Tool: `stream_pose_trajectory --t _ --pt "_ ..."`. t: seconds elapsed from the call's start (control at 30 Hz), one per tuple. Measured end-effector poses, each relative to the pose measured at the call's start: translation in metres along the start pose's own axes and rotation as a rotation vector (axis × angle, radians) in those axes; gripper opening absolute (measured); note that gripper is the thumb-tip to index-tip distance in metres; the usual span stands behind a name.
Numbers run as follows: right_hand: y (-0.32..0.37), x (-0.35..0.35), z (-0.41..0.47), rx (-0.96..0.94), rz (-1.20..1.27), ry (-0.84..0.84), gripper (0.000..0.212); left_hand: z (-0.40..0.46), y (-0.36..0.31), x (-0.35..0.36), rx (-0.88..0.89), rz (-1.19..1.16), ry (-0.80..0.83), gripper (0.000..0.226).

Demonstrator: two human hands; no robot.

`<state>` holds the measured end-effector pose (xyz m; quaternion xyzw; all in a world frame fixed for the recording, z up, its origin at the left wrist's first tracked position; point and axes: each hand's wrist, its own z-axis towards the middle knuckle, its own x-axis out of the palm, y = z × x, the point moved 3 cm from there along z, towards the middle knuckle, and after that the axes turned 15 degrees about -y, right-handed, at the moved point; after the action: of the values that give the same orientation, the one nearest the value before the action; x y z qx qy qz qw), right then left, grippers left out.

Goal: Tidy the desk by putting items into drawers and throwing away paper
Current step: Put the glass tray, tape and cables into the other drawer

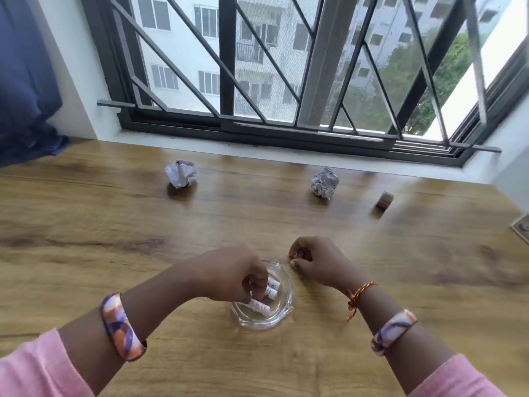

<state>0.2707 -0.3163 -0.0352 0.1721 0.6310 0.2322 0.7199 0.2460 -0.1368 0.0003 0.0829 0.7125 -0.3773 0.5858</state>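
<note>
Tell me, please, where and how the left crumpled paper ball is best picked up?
Probably from above, fingers and thumb spanning the sides of the left paper ball. It sits alone on the desk, roughly round and creased, with free space all round, so a top-down pinch across its middle should hold.

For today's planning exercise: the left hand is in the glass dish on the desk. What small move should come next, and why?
Probably lift the left hand out, holding the small white tubes it grips in the glass dish; its fingers are already curled round them.
</note>
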Motion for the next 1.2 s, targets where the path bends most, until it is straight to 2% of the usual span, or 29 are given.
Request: stream_pose_trajectory --t 0.07,0.17,0.37,0.47,0.6,0.73,0.87,0.97,1.03,1.07,1.13,1.2 --pt "-0.001 0.002 -0.004 0.005 0.018 -0.050 0.012 -0.003 0.001 -0.001 -0.012 -0.077 -0.055 0.014" --pt "-0.002 0.003 -0.012 -0.017 0.026 -0.106 0.018 -0.008 0.006 0.001 -0.077 -0.255 -0.229 0.009" --pt "-0.007 0.007 -0.037 -0.063 0.102 -0.215 0.018 -0.032 0.012 0.021 -0.294 -0.387 -0.710 0.042" --pt "-0.009 0.007 -0.056 -0.041 0.174 -0.282 0.016 -0.049 0.013 0.032 -0.415 -0.342 -0.839 0.045" --pt "-0.016 0.006 -0.095 0.079 0.290 -0.315 0.020 -0.080 0.016 0.052 -0.577 -0.148 -0.757 0.051" --pt "-0.016 0.005 -0.143 0.098 0.300 -0.340 0.024 -0.117 0.011 0.071 -0.622 0.134 -0.605 0.069" --pt "-0.006 0.007 -0.189 -0.004 0.105 -0.325 0.026 -0.142 0.004 0.082 -0.633 0.283 -0.533 0.068" --pt "0.001 0.018 -0.221 -0.130 -0.160 -0.373 0.051 -0.149 -0.005 0.087 -0.588 0.332 -0.532 0.065" --pt "0.004 0.025 -0.238 -0.102 -0.184 -0.384 0.064 -0.157 -0.012 0.091 -0.545 0.332 -0.520 0.070" --pt "0.005 0.027 -0.245 -0.084 -0.189 -0.385 0.067 -0.162 -0.015 0.092 -0.521 0.334 -0.523 0.080" --pt "0.006 0.028 -0.254 -0.042 -0.233 -0.401 0.065 -0.175 -0.018 0.097 -0.481 0.336 -0.502 0.097" --pt "0.010 0.030 -0.262 -0.031 -0.322 -0.390 0.056 -0.191 -0.017 0.100 -0.442 0.350 -0.477 0.094"
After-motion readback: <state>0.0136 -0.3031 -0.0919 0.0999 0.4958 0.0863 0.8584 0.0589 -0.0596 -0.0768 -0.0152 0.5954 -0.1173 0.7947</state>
